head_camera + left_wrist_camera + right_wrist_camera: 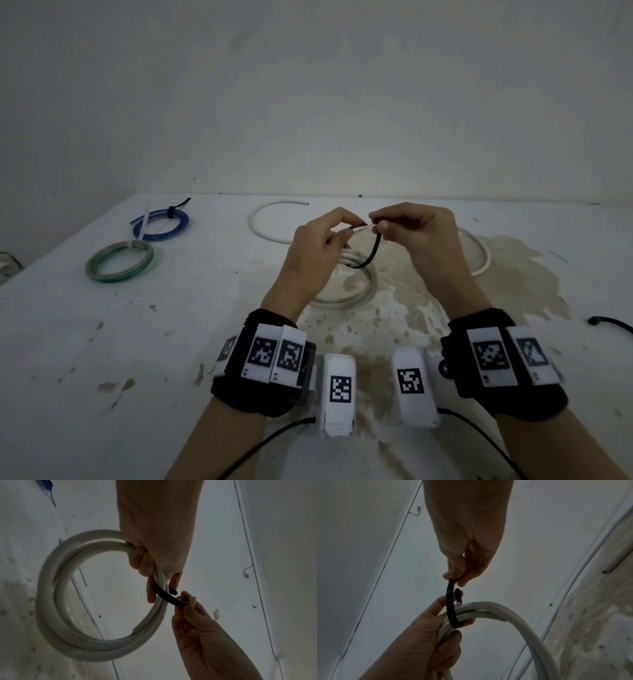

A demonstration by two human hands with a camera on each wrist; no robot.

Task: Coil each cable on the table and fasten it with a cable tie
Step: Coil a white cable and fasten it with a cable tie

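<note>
**White cable coil held up, black tie about to close**

White round-sheathed cable coil [346, 291] hangs off the worktop [102, 342] in front of me, tilted, with its far edge raised in my fingers and its near edge low, close over the stained patch; whether it touches the surface I cannot tell.

Going from the left: two finished jobs lie flat and well apart from my work, a blue cable coil [161, 226] bound with a black tie, and nearer me a green-and-clear cable coil [118, 262] with a pale tie. I judge they are parked there to keep the middle free.

My left hand [318, 246] is curled round the bunched turns of the white coil, so the loops cannot spring apart, while its thumb and forefinger pinch one end of the thin black plastic cable tie [368, 253]. The tie passes under the bundle and comes back up in a U, crossing the turns at right angles. Its free ends point upward and toward each other, nearly meeting just above the coil.

My right hand [411, 229] pinches the other end of the tie, held level with the left so tip and head line up. Which end carries the head is too small to tell. The tie is not yet closed.

Behind my hands a loose white cable [267, 233] curves across the worktop, uncoiled. At the far right edge a black cord end [603, 322] lies on the surface.
</note>
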